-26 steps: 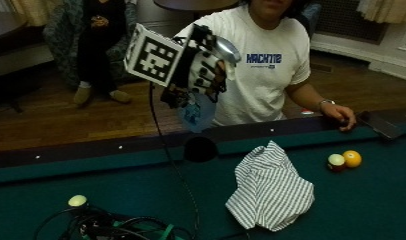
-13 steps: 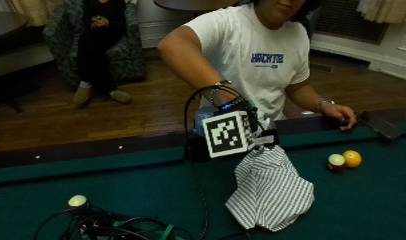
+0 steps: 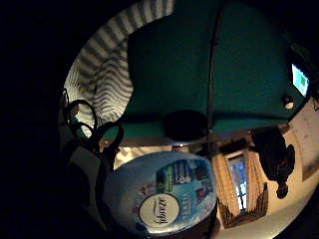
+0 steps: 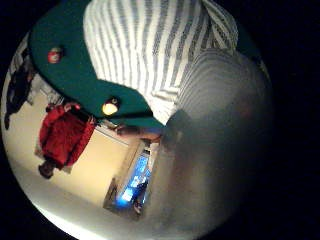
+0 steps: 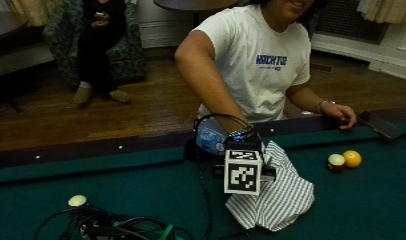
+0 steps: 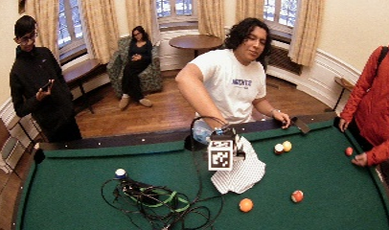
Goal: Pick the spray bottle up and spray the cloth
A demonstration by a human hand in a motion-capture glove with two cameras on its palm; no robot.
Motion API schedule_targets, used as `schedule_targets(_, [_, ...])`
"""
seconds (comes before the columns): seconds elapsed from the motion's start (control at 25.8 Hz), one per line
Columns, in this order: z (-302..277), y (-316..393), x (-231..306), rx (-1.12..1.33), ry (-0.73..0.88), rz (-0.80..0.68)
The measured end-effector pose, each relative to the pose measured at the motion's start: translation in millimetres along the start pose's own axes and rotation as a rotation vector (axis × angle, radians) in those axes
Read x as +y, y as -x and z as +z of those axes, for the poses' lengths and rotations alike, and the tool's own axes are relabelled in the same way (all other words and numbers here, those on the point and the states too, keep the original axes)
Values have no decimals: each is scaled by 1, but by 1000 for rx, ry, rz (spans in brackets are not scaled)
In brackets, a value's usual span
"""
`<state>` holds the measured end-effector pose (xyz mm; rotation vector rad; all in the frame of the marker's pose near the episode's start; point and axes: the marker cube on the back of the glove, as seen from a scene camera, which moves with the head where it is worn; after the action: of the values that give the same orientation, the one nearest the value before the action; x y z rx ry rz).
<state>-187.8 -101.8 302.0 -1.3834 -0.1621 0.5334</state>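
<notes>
Gloved right hand point(image 5: 246, 150) seemingly grips the spray bottle point(image 3: 160, 196), fingers wrapped around it, above striped cloth point(image 5: 276, 200).

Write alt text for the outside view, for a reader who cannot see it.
A person in a white T-shirt leans over a green pool table, the gloved right hand holding a spray bottle low beside a striped cloth. Their bare hand rests on the rail, near two balls on the felt.
</notes>
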Motion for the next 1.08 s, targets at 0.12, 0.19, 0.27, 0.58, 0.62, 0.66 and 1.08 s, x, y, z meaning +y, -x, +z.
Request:
schedule_targets(0.12, [10,-1,-12,38,22,36])
schedule_targets(0.19, [14,0,-14,50,33,47])
schedule_targets(0.27, [14,3,-13,49,37,47])
schedule_targets(0.58, [-22,27,24,-32,-28,-63])
schedule_targets(0.62, [-30,31,33,-52,-40,-92])
schedule_targets(0.66, [-38,36,42,-71,-51,-122])
schedule_targets(1.08, [-96,83,127,-351,-398,-595])
